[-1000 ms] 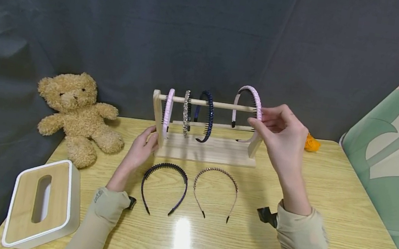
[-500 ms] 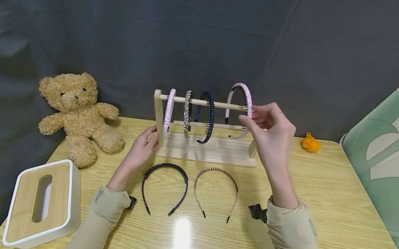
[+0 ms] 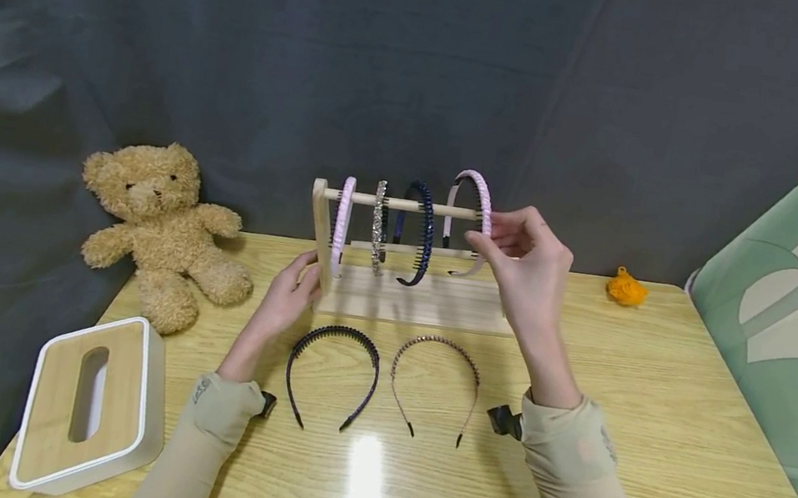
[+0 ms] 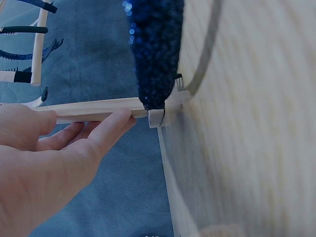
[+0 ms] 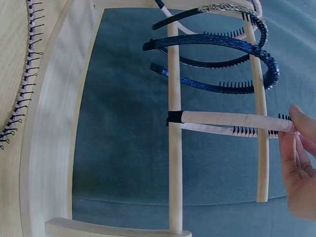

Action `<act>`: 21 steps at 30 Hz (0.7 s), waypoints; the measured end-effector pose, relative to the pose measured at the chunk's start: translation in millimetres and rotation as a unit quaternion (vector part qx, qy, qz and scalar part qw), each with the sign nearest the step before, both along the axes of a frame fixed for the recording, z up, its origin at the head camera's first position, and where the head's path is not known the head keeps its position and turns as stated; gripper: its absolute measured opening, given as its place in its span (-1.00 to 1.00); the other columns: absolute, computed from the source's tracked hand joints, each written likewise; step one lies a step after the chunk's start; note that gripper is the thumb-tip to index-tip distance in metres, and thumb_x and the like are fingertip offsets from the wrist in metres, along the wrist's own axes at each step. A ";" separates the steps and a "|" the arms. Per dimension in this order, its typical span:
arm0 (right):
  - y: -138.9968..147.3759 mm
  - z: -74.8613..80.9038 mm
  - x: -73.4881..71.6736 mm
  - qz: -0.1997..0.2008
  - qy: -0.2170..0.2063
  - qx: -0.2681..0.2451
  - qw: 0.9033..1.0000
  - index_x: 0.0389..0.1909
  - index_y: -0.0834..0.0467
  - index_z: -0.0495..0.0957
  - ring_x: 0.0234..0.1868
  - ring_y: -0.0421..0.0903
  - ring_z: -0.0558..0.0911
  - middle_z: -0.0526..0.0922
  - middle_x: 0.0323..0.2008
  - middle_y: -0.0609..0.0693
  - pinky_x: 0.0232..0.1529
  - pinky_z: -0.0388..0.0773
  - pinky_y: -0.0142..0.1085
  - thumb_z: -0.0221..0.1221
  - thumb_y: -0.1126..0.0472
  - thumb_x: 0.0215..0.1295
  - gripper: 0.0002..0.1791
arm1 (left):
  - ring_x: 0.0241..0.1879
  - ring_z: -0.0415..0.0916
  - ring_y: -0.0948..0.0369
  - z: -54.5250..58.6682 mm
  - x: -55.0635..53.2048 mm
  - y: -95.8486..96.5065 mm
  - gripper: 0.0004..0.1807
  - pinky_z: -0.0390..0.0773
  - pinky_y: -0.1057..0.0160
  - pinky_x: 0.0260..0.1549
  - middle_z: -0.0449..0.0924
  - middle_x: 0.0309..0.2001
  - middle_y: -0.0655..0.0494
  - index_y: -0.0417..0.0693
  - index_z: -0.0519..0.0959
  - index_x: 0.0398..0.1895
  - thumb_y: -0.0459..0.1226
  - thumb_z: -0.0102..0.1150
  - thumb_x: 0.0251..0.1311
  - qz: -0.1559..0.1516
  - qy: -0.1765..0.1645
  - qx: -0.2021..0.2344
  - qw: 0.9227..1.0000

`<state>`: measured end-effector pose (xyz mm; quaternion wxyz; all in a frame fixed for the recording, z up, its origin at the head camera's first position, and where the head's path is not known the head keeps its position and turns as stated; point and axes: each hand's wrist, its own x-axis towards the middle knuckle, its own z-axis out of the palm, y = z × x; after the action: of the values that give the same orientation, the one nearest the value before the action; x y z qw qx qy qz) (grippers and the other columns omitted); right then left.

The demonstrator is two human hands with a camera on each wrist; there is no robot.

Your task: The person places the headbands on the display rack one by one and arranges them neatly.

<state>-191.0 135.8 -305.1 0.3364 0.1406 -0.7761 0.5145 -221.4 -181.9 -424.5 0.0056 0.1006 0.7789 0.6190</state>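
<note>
My right hand point(image 3: 533, 267) pinches a pink wrapped headband point(image 3: 483, 197) between thumb and fingers. That headband passes over the upper rod of a wooden headband stand point(image 3: 429, 310); in the right wrist view its black tip point(image 5: 175, 117) overlaps the other rod. Further left on the stand hang a navy headband point(image 3: 426, 240), a silver glittery headband point(image 3: 377, 225) and another pink headband point(image 3: 343, 216). My left hand point(image 3: 284, 294) holds the stand's left upright, with thumb and fingers on either side of it in the left wrist view.
In front of the stand lie a dark toothed headband point(image 3: 338, 331) and a thin rose-coloured beaded headband point(image 3: 438, 340). A teddy bear point(image 3: 167, 227) and a tissue box point(image 3: 50, 397) are at the left. An orange object point(image 3: 626, 288) lies at the back right.
My right hand has moved left along the upper rod with the pink headband, away from the stand's right end. My left hand keeps its hold on the left upright.
</note>
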 end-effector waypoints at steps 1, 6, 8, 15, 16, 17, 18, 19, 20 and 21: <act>-0.3 -1.1 -0.4 0.000 -0.001 0.001 1.000 -0.12 0.36 0.71 -0.37 -0.23 0.64 0.76 -0.31 0.13 -0.29 0.67 -0.58 0.57 0.40 0.18 -0.71 | 0.42 0.37 -0.36 0.1 0.3 0.1 -0.48 0.50 -0.03 0.43 0.24 0.50 -0.49 -0.41 0.17 0.62 -0.32 -0.27 0.77 0.000 0.000 0.000 1.000; -1.8 -6.6 -2.7 0.007 0.000 0.007 1.000 -0.11 0.36 0.71 -0.36 -0.24 0.65 0.76 -0.30 0.14 -0.31 0.68 -0.59 0.57 0.41 0.18 -0.70 | 0.42 0.37 -0.37 -0.8 -0.1 -0.1 -0.48 0.49 -0.05 0.43 0.23 0.51 -0.48 -0.40 0.18 0.62 -0.31 -0.27 0.77 0.000 0.001 0.000 1.000; -2.9 -8.4 -3.6 0.009 0.002 0.010 1.000 -0.11 0.36 0.71 -0.35 -0.24 0.65 0.77 -0.29 0.14 -0.31 0.68 -0.59 0.56 0.41 0.18 -0.69 | 0.41 0.37 -0.36 -1.4 -0.6 0.1 -0.48 0.50 -0.04 0.43 0.23 0.51 -0.49 -0.40 0.18 0.62 -0.31 -0.27 0.77 0.001 0.003 -0.003 1.000; -7.6 -14.0 -5.0 0.021 -0.005 0.003 1.000 -0.11 0.36 0.72 -0.36 -0.24 0.66 0.76 -0.31 0.14 -0.34 0.69 -0.57 0.57 0.42 0.17 -0.70 | 0.41 0.39 -0.35 -0.6 -0.4 1.0 -0.48 0.53 -0.04 0.41 0.25 0.51 -0.48 -0.38 0.18 0.63 -0.32 -0.26 0.77 0.004 0.002 -0.013 1.000; -8.2 -14.8 -5.1 0.022 -0.007 0.003 1.000 -0.11 0.36 0.72 -0.37 -0.24 0.66 0.76 -0.32 0.14 -0.34 0.70 -0.57 0.57 0.42 0.17 -0.70 | 0.41 0.40 -0.34 -0.2 -0.3 1.2 -0.48 0.54 -0.04 0.40 0.25 0.50 -0.47 -0.36 0.18 0.64 -0.32 -0.25 0.77 0.005 0.001 -0.014 1.000; -8.9 -15.5 -5.1 0.022 -0.009 0.003 1.000 -0.12 0.36 0.72 -0.37 -0.24 0.66 0.76 -0.32 0.14 -0.34 0.70 -0.57 0.57 0.42 0.16 -0.70 | 0.41 0.40 -0.34 0.1 -0.1 1.3 -0.48 0.54 -0.03 0.40 0.25 0.50 -0.47 -0.36 0.18 0.64 -0.31 -0.25 0.77 0.005 0.000 -0.014 1.000; -9.5 -16.1 -4.9 0.021 -0.011 0.005 1.000 -0.12 0.37 0.71 -0.37 -0.24 0.66 0.76 -0.32 0.14 -0.34 0.70 -0.57 0.57 0.42 0.16 -0.70 | 0.41 0.40 -0.33 0.2 -0.2 1.3 -0.48 0.55 -0.03 0.40 0.25 0.50 -0.47 -0.36 0.18 0.64 -0.31 -0.25 0.77 0.005 0.000 -0.013 1.000; -10.0 -16.7 -4.9 0.020 -0.012 0.006 1.000 -0.13 0.37 0.71 -0.38 -0.24 0.66 0.76 -0.32 0.15 -0.35 0.70 -0.57 0.57 0.42 0.16 -0.70 | 0.41 0.40 -0.33 0.2 -0.3 1.2 -0.48 0.55 -0.03 0.40 0.25 0.51 -0.46 -0.36 0.18 0.64 -0.31 -0.25 0.77 0.004 0.000 -0.013 1.000; -10.6 -17.2 -4.8 0.020 -0.014 0.008 1.000 -0.13 0.37 0.71 -0.38 -0.24 0.66 0.76 -0.32 0.15 -0.35 0.70 -0.57 0.57 0.42 0.16 -0.70 | 0.41 0.40 -0.33 0.3 -0.3 1.1 -0.48 0.54 -0.03 0.40 0.25 0.51 -0.46 -0.37 0.18 0.64 -0.31 -0.25 0.77 0.004 0.000 -0.012 1.000; -11.2 -17.6 -4.8 0.020 -0.016 0.009 1.000 -0.13 0.37 0.70 -0.38 -0.25 0.66 0.76 -0.32 0.15 -0.35 0.70 -0.58 0.57 0.42 0.17 -0.70 | 0.41 0.40 -0.32 0.3 -0.2 0.8 -0.48 0.55 -0.02 0.40 0.25 0.51 -0.45 -0.36 0.18 0.64 -0.31 -0.25 0.77 0.005 -0.001 -0.011 1.000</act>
<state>-195.8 124.6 -322.7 0.3124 0.1506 -0.7828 0.5166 -221.6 -181.1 -424.1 0.0048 0.0959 0.7864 0.6102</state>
